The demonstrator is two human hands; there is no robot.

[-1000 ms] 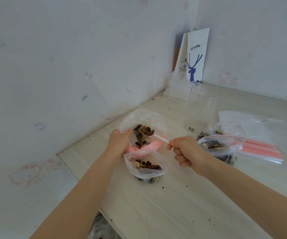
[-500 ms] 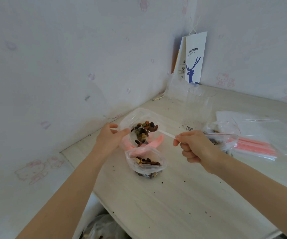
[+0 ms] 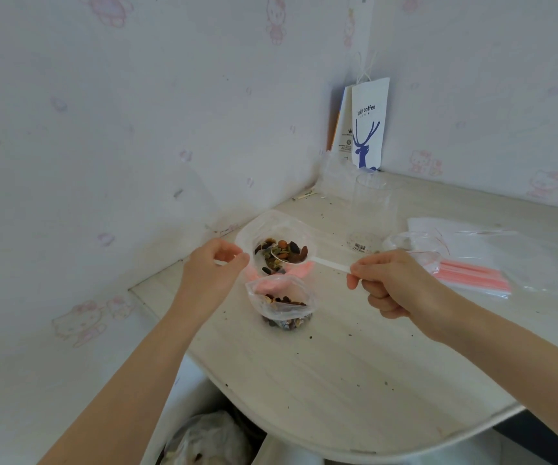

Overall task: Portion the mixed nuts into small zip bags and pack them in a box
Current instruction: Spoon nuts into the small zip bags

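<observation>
My left hand (image 3: 211, 270) pinches the rim of a large clear bag of mixed nuts (image 3: 264, 229), holding its mouth wide. My right hand (image 3: 393, 283) grips the handle of a white plastic spoon (image 3: 324, 262). The spoon's bowl, heaped with nuts (image 3: 289, 251), hovers over that bag's opening. Just in front stands a small zip bag (image 3: 282, 305) with a pink strip, part filled with nuts, on the pale wooden table (image 3: 338, 364).
A clear plastic cup (image 3: 369, 213) stands behind the spoon. Another clear bag (image 3: 411, 245) and a packet of empty zip bags (image 3: 479, 273) with pink strips lie at the right. A white paper coffee bag (image 3: 369, 125) leans in the wall corner. Crumbs dot the table.
The spoon has come up out of the big bag with a heap of nuts. My right hand has drawn back to the right, and the view has pulled away.
</observation>
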